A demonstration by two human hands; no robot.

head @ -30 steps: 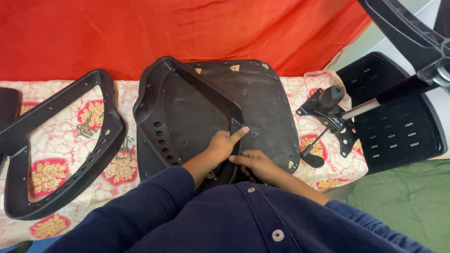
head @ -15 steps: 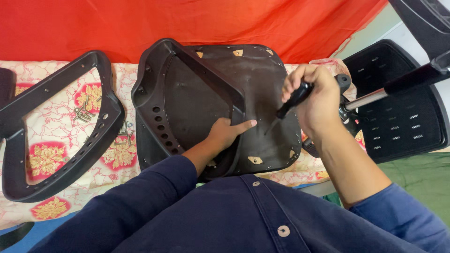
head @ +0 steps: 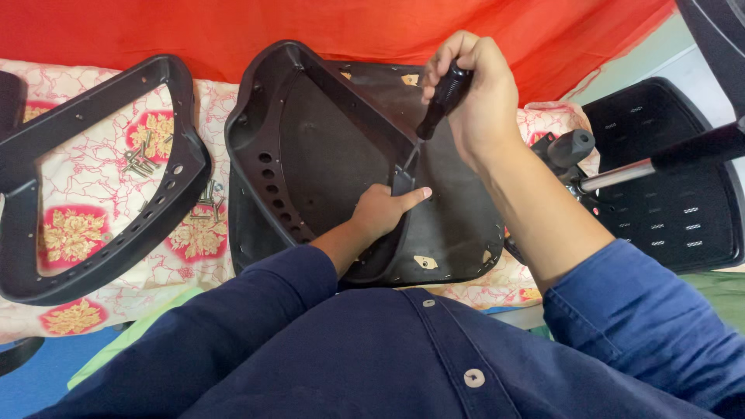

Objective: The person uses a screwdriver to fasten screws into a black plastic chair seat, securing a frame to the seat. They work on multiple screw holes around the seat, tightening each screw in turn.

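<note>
Chair seat pan [head: 326,147], centre frame, lies underside up. Left hand [head: 384,211] steadies its bracket; right hand [head: 473,97] grasps screwdriver [head: 434,109], tip on fastener. Loose screws [head: 140,161] at left remain unfitted.

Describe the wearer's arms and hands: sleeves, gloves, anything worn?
Both hands are bare: no gloves, and no rings or watch show on the left hand or the right hand. Both arms wear dark navy blue sleeves of a button-front shirt with pale round buttons. The left sleeve and the right sleeve are pushed up, so both forearms are uncovered.
</note>
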